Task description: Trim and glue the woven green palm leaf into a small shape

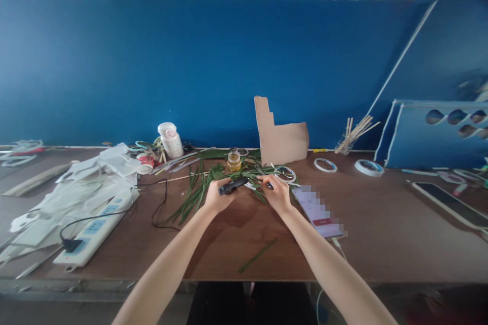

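Our left grip [219, 195] clenches a black tool [232, 185]; our right grip [275, 193] pinches a small dark thing [270, 186], above leaves [198, 193] on the brown bench [244, 259], before a blue wall [190, 71].

We are getting soft, even light on the flat blue painted wall [213, 71], a faint shadow under the left hand [218, 196] on the brown wooden tabletop [244, 249], bowing edges, and pixelated blur across the pale rectangular phone screen [316, 210].
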Action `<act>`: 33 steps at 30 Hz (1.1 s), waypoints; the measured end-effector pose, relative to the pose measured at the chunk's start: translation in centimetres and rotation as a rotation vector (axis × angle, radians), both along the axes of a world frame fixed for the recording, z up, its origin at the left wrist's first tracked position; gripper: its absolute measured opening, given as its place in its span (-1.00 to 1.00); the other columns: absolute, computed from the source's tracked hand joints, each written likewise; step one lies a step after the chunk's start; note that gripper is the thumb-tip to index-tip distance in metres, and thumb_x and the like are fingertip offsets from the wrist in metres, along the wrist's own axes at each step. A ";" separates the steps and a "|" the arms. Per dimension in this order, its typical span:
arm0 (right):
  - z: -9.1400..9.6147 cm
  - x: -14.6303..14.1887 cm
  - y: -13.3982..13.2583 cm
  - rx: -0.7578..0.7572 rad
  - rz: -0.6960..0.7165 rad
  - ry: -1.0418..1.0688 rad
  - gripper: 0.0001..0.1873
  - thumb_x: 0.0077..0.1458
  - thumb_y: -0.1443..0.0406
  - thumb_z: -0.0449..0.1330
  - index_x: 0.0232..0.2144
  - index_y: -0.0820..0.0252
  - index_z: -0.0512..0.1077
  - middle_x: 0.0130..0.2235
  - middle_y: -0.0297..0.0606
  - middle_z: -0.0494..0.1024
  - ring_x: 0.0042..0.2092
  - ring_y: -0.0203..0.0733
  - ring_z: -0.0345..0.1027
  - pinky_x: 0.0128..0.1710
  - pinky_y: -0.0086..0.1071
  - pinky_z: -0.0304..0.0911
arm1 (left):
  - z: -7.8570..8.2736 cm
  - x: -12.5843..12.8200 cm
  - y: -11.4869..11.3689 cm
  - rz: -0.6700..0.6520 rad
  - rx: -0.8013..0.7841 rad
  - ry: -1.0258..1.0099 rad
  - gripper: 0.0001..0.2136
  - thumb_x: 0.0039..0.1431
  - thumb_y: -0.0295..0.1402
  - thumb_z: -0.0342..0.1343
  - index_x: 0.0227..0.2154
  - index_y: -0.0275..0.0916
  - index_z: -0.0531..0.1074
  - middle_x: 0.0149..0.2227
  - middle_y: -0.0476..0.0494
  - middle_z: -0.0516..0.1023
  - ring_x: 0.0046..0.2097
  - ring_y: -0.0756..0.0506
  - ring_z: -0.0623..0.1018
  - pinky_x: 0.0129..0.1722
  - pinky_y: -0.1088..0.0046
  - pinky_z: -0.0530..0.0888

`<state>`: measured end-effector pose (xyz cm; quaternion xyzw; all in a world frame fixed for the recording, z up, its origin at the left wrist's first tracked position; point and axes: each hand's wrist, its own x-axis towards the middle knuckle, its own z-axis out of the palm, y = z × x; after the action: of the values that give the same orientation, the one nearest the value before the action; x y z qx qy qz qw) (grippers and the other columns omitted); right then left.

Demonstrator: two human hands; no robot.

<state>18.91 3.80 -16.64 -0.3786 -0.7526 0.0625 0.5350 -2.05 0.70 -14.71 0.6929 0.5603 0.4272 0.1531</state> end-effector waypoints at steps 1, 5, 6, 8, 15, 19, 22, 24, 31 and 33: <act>0.0 0.0 0.0 -0.004 -0.006 0.000 -0.79 -0.04 0.49 0.07 -0.56 0.09 0.31 -0.27 -0.34 0.59 -0.23 -0.20 0.48 -0.22 -0.34 0.35 | 0.0 0.0 0.0 0.007 -0.003 0.004 -0.91 -0.17 -0.43 0.11 -0.68 -0.27 0.34 -0.70 0.05 0.30 -0.61 0.06 0.29 -0.59 0.56 0.14; 0.2 0.0 -0.1 -0.012 -0.018 -0.001 -0.79 -0.05 0.49 0.07 -0.57 0.09 0.31 -0.29 -0.35 0.60 -0.24 -0.20 0.48 -0.22 -0.34 0.35 | 0.0 0.1 0.0 0.023 -0.021 0.014 -0.90 -0.17 -0.42 0.11 -0.69 -0.27 0.33 -0.70 0.04 0.30 -0.60 0.05 0.30 -0.59 0.56 0.15; 0.2 0.0 -0.1 -0.013 -0.019 0.000 -0.80 -0.05 0.48 0.07 -0.57 0.09 0.31 -0.29 -0.35 0.60 -0.24 -0.20 0.49 -0.22 -0.34 0.35 | 0.0 0.1 -0.1 0.023 -0.024 0.014 -0.90 -0.17 -0.42 0.11 -0.69 -0.27 0.33 -0.69 0.04 0.30 -0.60 0.05 0.30 -0.58 0.56 0.15; 0.2 -0.1 -0.1 -0.015 -0.019 0.004 -0.80 -0.04 0.48 0.07 -0.57 0.09 0.31 -0.28 -0.34 0.60 -0.24 -0.19 0.49 -0.23 -0.34 0.35 | 0.0 0.0 0.0 0.021 -0.020 0.011 -0.89 -0.17 -0.41 0.11 -0.69 -0.26 0.32 -0.69 0.04 0.30 -0.59 0.04 0.30 -0.58 0.55 0.15; 0.4 -0.1 -0.2 -0.033 -0.015 0.025 -0.80 -0.05 0.48 0.08 -0.58 0.09 0.28 -0.28 -0.33 0.60 -0.24 -0.19 0.48 -0.24 -0.34 0.35 | 0.1 0.0 -0.1 0.030 -0.007 -0.002 -0.86 -0.18 -0.42 0.10 -0.71 -0.24 0.27 -0.71 0.06 0.27 -0.61 0.04 0.29 -0.57 0.55 0.15; 0.3 0.0 -0.2 -0.048 -0.008 0.030 -0.81 -0.04 0.47 0.07 -0.58 0.09 0.28 -0.28 -0.34 0.60 -0.24 -0.19 0.49 -0.25 -0.34 0.36 | 0.3 0.0 -0.1 0.018 0.001 -0.011 -0.85 -0.18 -0.42 0.10 -0.71 -0.24 0.24 -0.71 0.06 0.25 -0.61 0.05 0.28 -0.58 0.56 0.14; 0.3 0.0 -0.2 -0.054 -0.011 0.035 -0.81 -0.05 0.47 0.07 -0.58 0.09 0.27 -0.28 -0.35 0.60 -0.26 -0.19 0.49 -0.26 -0.36 0.36 | 0.3 -0.1 -0.1 0.010 0.006 -0.009 -0.85 -0.18 -0.43 0.10 -0.71 -0.25 0.25 -0.71 0.07 0.25 -0.61 0.05 0.27 -0.59 0.56 0.13; 0.3 0.1 -0.2 -0.046 -0.018 0.032 -0.81 -0.05 0.47 0.07 -0.57 0.09 0.27 -0.29 -0.35 0.60 -0.25 -0.19 0.49 -0.25 -0.36 0.36 | 0.3 -0.1 -0.1 0.004 0.001 -0.005 -0.87 -0.18 -0.43 0.11 -0.70 -0.25 0.28 -0.71 0.07 0.25 -0.61 0.05 0.28 -0.59 0.56 0.14; 0.4 0.1 -0.1 -0.050 -0.013 0.039 -0.83 -0.06 0.47 0.05 -0.56 0.10 0.29 -0.29 -0.34 0.60 -0.22 -0.19 0.48 -0.21 -0.35 0.34 | 0.2 -0.2 -0.1 0.012 -0.002 -0.013 -0.88 -0.17 -0.41 0.11 -0.69 -0.26 0.30 -0.71 0.07 0.26 -0.61 0.06 0.27 -0.58 0.56 0.14; 0.5 0.1 -0.2 -0.068 -0.016 0.045 -0.82 -0.07 0.48 0.05 -0.56 0.10 0.28 -0.29 -0.35 0.60 -0.22 -0.19 0.48 -0.21 -0.37 0.33 | 0.2 -0.3 -0.1 0.008 -0.008 -0.017 -0.88 -0.17 -0.41 0.10 -0.69 -0.26 0.30 -0.71 0.08 0.26 -0.61 0.06 0.27 -0.59 0.56 0.14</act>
<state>19.03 3.62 -16.19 -0.4012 -0.7347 0.0922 0.5392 -2.30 0.61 -14.50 0.6863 0.5637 0.4313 0.1588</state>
